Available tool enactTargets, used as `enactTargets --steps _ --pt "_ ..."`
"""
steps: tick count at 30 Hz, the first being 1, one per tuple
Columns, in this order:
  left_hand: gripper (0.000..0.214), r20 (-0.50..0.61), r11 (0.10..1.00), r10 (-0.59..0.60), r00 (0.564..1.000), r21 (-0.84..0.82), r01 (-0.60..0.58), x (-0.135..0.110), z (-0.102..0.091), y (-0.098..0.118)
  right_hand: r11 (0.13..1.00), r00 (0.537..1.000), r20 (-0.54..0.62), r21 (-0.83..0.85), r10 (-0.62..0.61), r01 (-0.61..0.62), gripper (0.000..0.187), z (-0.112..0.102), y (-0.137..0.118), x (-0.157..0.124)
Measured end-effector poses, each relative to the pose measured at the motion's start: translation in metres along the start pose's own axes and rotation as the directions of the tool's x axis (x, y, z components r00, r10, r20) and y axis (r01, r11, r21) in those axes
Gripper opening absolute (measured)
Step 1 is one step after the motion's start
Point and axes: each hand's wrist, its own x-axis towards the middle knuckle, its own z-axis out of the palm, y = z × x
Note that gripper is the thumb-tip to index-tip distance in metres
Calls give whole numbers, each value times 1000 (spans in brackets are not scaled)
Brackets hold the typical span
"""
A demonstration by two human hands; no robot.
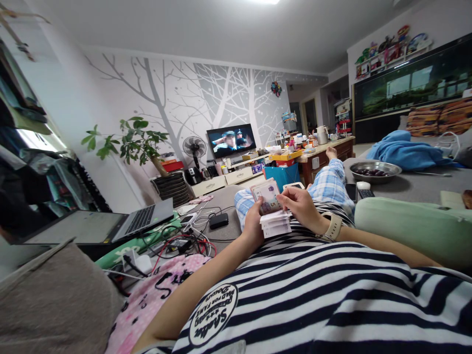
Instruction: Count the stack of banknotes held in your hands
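A stack of banknotes [268,195] rests in my left hand [254,219], whose fingers are wrapped round its left side. Part of the stack is folded down and hangs below, over the striped shirt. The figure 5 shows on the front note. My right hand [299,206] pinches the right edge of the notes between thumb and fingers, and a watch with a pale strap [334,226] is on that wrist. Just behind the right hand lies a white-edged phone-like object [294,186], partly hidden.
To the left, an open laptop [142,219] sits near tangled cables and a black box [219,221]. On the right are a metal bowl [375,172] of dark round fruit, a green cushion [405,223] and a blue blanket [405,150]. A crowded table [324,152] stands beyond my legs.
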Motion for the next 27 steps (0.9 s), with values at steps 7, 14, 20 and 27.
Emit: enactTargets --steps 7,14,20,27 --pt "38 103 1000 8 995 8 -9 0 -8 -3 992 990 -108 -85 89 -98 35 -1 12 9" --pt "35 93 997 70 993 23 -72 -1 -5 -1 990 990 -98 -91 104 -112 31 0 15 9" --pt "24 58 998 21 998 -68 -17 6 0 -2 998 998 -48 -50 33 -35 33 0 6 4" --pt "9 -6 996 87 996 34 -86 4 -1 -1 1000 1000 -17 -25 15 -15 35 1 4 2"
